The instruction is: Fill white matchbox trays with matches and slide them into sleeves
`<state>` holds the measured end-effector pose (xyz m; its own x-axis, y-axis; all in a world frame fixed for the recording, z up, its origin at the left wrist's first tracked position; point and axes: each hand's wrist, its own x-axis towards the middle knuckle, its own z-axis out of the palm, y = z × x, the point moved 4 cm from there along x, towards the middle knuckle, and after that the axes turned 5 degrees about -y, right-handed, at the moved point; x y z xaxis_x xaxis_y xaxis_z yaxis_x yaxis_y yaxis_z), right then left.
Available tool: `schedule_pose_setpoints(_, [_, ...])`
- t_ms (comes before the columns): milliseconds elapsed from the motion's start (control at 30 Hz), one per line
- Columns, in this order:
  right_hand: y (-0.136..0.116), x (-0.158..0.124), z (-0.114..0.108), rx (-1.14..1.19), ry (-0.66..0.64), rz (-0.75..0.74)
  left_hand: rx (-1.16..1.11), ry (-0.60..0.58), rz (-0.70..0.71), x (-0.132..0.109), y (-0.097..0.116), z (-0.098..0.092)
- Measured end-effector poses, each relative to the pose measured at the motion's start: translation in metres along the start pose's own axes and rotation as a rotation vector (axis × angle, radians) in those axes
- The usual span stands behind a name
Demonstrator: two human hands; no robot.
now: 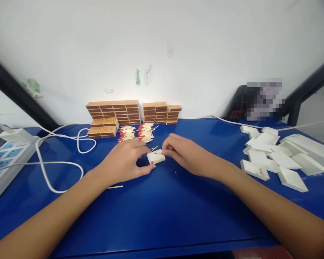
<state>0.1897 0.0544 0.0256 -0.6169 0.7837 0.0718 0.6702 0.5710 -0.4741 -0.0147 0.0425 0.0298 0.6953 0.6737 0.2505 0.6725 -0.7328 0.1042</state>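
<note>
My left hand (129, 158) grips a small white matchbox tray (158, 158) from its left side, thumb at the front and fingers behind. Inside the tray lies at least one match, its red head near the left front corner. At the tray's right end my right hand (185, 153) is closed in a pinch on what looks like a match, its red head over the tray. Just behind the hands are two piles of red-tipped matches, a left pile (126, 133) and a right pile (145, 133). A loose match (115, 187) lies near my left wrist.
Orange-brown matchboxes (113, 112) are stacked against the wall, with a shorter stack (155, 112) beside them. Several white trays (259, 144) are heaped at the right. A white cable (40, 158) loops by a power strip (8, 158) at left. A dark phone (239, 102) leans at the back right.
</note>
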Motion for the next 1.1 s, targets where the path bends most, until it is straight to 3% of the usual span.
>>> schedule_pose_setpoints(133, [-0.01, 0.003, 0.019, -0.121, -0.042, -0.025, -0.005, 0.017, 0.019, 0.0, 0.002, 0.0])
schedule_pose_setpoints(233, [-0.01, 0.003, 0.02, -0.124, -0.02, -0.047, -0.004, 0.03, 0.034, -0.001, 0.002, 0.0])
schedule_pose_setpoints(333, [-0.001, 0.001, 0.0, -0.052, 0.085, -0.105, 0.007, 0.044, 0.04, -0.001, 0.003, -0.001])
schedule_pose_setpoints(433, [0.022, -0.002, -0.03, -0.126, 0.218, 0.019, 0.012, 0.05, 0.038, -0.001, 0.002, -0.001])
schedule_pose_setpoints(533, [0.045, 0.001, -0.041, -0.21, 0.122, 0.153, 0.011, 0.053, 0.035, -0.001, 0.001, -0.001])
schedule_pose_setpoints(633, [0.057, 0.004, -0.035, -0.214, 0.023, 0.163, 0.017, 0.04, 0.03, 0.0, 0.001, 0.0])
schedule_pose_setpoints(767, [0.059, 0.006, -0.023, -0.222, -0.01, 0.167, 0.021, 0.031, 0.025, 0.0, 0.001, -0.001])
schedule_pose_setpoints(1100, [0.063, 0.005, -0.022, -0.201, -0.052, 0.173, 0.028, 0.031, 0.018, 0.0, 0.002, -0.001])
